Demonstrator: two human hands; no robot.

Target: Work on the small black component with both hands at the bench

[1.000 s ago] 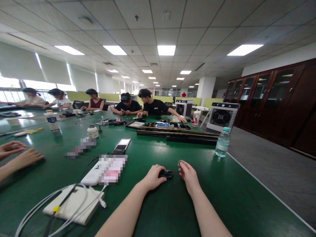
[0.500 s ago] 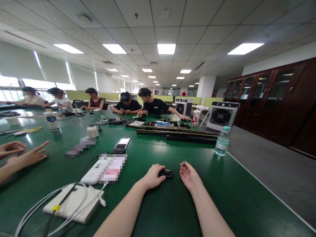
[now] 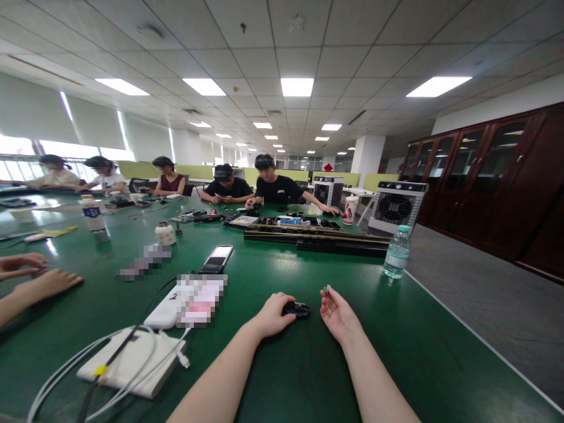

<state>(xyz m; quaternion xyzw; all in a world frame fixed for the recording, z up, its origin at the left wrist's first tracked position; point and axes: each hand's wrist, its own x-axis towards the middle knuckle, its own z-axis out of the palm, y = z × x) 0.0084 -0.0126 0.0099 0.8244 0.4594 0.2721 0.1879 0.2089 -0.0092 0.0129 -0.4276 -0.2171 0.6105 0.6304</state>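
Observation:
Before me on the green table (image 3: 282, 376) lies a small black device (image 3: 301, 309), its inner parts exposed; it resembles an opened computer mouse. My left hand (image 3: 274, 315) grips its left end, fingers curled over it and thumb at the near side. To the right, apart from the device, my right hand (image 3: 338, 313) is raised with the palm turned up. Between its thumb and fingertips it pinches a small grey piece (image 3: 326, 289), too small to name.
A water bottle (image 3: 397, 252) stands at right. At left lie a phone (image 3: 217, 258), a white power bank (image 3: 165, 308), a white box (image 3: 150, 376) and looped cables. A co-worker's hands (image 3: 48, 288) rest at far left. Black rails (image 3: 343, 247) and loose parts lie beyond.
The grey piece in my right hand has turned slightly and shows a lighter face. My left hand and the black device have stayed put. The co-worker's pointing finger at left has curled in.

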